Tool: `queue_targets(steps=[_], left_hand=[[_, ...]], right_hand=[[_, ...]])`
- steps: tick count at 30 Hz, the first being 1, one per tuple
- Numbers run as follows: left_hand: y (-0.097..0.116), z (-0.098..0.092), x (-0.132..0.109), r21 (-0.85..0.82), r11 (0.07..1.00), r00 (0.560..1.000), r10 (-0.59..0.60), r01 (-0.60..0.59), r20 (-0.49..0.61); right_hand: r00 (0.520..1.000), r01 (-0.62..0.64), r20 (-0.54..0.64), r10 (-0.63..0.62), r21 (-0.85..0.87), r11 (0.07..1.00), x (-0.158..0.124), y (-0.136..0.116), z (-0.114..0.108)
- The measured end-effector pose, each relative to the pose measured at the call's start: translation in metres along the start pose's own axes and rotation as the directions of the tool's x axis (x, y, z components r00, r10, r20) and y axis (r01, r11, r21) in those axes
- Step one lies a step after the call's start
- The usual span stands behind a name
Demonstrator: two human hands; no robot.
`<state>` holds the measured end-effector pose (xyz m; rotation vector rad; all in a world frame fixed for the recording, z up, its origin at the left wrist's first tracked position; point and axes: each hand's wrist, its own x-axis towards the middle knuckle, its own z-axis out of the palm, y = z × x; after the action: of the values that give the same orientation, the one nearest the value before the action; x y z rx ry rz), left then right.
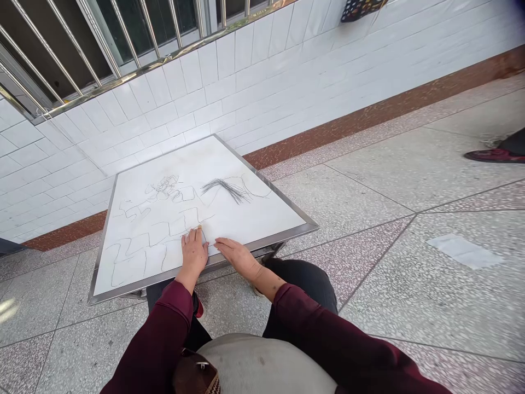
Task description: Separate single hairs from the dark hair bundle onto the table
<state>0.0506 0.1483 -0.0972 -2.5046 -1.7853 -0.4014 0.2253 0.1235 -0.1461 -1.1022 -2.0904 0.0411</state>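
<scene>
My left hand [194, 253] lies palm down on the white tabletop [246, 219] near its front edge, fingers stretched forward and thumb out to the side. Its fingertips touch the surface where thin dark wire-like strands run. To its right, my right hand [238, 256] rests at the metal rim, fingers pressed together and pointing left. Whatever is in its fingertips is too small to make out. Beyond the hands lie several bent strands [158, 242], a tangled clump of strands [166, 187] and a loose bundle of straight dark strands [225, 189].
A metal frame [283, 202] edges the table, which stands against a white tiled wall [262, 82]. Barred windows [123, 33] are above. A white paper sheet [464, 250] lies on the speckled floor to the right. Another person's shoe [494, 155] shows at the far right.
</scene>
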Motion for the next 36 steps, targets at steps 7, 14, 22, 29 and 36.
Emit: queue_targets(steps=[7,14,22,29,36], left_hand=[[-0.002,-0.001,0.0,-0.004,1.0,1.0,0.025,-0.025,-0.008],[-0.005,-0.004,0.001,-0.04,0.998,0.999,0.045,-0.045,0.017],[-0.004,-0.003,0.003,-0.04,0.999,0.999,-0.01,0.013,0.052],[-0.003,-0.004,-0.001,-0.051,0.999,1.0,0.016,-0.015,0.024],[-0.006,-0.009,-0.001,-0.062,0.996,0.997,0.067,-0.068,-0.026]], right_hand=[[0.971,0.178,0.15,-0.184,0.053,0.983,0.005,0.012,-0.02],[0.947,0.214,0.238,-0.217,0.036,0.976,0.009,0.013,-0.025],[0.945,0.246,0.208,-0.251,0.051,0.968,0.002,0.017,-0.023],[0.972,0.167,0.146,-0.184,0.121,0.979,0.001,0.019,-0.017],[0.987,0.091,0.105,-0.122,0.259,0.962,0.002,0.022,-0.02]])
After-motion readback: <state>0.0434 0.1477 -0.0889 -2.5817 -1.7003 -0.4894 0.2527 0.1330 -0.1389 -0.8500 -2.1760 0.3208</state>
